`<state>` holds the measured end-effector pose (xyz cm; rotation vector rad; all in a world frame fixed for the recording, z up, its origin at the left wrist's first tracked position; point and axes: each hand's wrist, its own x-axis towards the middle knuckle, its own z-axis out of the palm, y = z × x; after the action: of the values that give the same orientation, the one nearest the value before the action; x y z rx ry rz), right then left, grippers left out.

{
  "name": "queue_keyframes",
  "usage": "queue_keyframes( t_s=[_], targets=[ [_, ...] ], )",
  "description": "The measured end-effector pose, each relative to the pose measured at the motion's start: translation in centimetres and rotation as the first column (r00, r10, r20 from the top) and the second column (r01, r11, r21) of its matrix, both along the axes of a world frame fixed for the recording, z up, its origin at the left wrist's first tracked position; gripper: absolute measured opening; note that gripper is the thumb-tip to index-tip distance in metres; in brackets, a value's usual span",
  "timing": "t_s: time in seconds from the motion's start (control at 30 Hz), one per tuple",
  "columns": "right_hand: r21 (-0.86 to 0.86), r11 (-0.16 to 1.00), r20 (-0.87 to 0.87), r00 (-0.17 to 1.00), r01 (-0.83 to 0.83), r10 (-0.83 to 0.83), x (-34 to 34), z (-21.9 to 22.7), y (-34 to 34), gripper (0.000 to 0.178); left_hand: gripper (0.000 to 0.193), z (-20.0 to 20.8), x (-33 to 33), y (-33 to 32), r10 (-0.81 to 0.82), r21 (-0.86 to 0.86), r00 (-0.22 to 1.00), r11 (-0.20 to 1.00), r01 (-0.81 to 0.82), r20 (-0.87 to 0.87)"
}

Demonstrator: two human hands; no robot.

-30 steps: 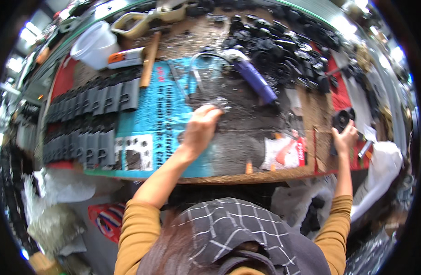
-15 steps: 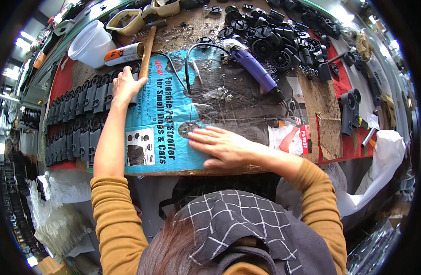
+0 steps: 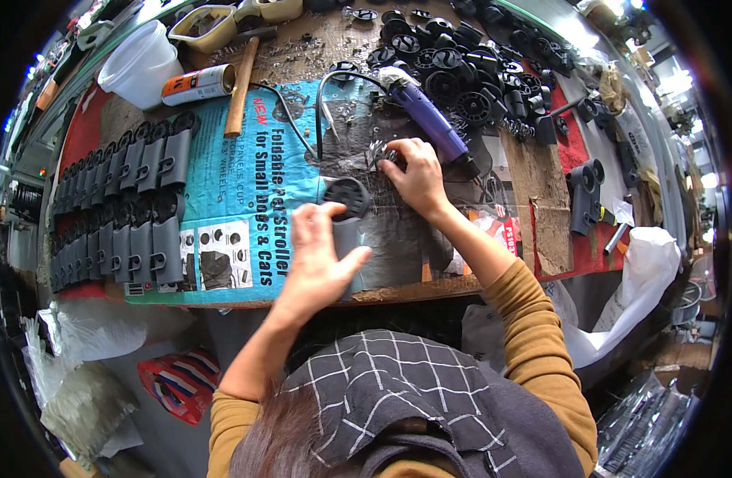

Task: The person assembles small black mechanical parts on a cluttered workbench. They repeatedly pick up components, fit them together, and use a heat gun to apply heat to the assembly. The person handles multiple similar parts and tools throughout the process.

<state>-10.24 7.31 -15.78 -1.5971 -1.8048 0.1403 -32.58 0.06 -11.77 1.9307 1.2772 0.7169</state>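
Observation:
My left hand [image 3: 322, 259] grips a grey plastic bracket [image 3: 347, 237] near the front edge of the workbench [image 3: 429, 288]. A black round wheel piece [image 3: 347, 193] lies right behind that bracket. My right hand [image 3: 418, 177] rests farther back on the dark mat, its fingers pinching small metal parts [image 3: 379, 151] from a scattered pile. A purple-handled power tool [image 3: 426, 119] lies just behind and to the right of my right hand.
Rows of grey brackets [image 3: 123, 211] fill the left of the bench. Black wheels [image 3: 461, 68] are heaped at the back right. A hammer [image 3: 240, 88], a spray can [image 3: 198, 84], a white bucket [image 3: 139, 64] and trays [image 3: 202, 24] stand at the back. A black part [image 3: 585, 191] lies right.
My left hand came back from the rows of brackets at the left, now holding a grey bracket. My right hand moved from the front of the mat back to the small parts.

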Motion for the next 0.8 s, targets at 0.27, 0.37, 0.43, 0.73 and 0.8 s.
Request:
queue_keyframes(
  t_s=[0.27, 0.37, 0.43, 0.73, 0.8],
  targets=[
    [-0.287, 0.871, -0.69, 0.717, -0.398, 0.1, 0.6, 3.4, -3.1, 0.03, 0.041, 0.6, 3.2, 6.6, -0.2, 0.365, 0.959, 0.924, 0.115, 0.203],
    [-0.349, 0.844, -0.742, 0.67, -0.407, 0.016, 0.6, 4.3, -3.8, 0.032, 0.022, 0.3, 3.5, 7.5, -0.189, 0.222, 0.946, 0.966, 0.131, 0.265],
    [-0.386, 0.825, -0.793, 0.606, -0.413, -0.067, 0.5, 4.5, -3.8, 0.033, 0.02, 0.2, 3.7, 7.7, -0.178, 0.308, 0.943, 0.947, 0.087, 0.281],
    [-0.34, 0.873, -0.706, 0.708, -0.349, 0.008, 1.4, 4.1, -2.6, 0.029, 0.023, -0.6, 4.7, 8.6, -0.156, 0.196, 0.942, 0.976, 0.099, 0.298],
    [-0.325, 0.882, -0.622, 0.78, -0.34, 0.071, 1.6, 4.0, -2.4, 0.028, 0.025, -0.7, 4.7, 9.1, -0.103, 0.052, 0.892, 0.995, 0.089, 0.441]
  ],
)
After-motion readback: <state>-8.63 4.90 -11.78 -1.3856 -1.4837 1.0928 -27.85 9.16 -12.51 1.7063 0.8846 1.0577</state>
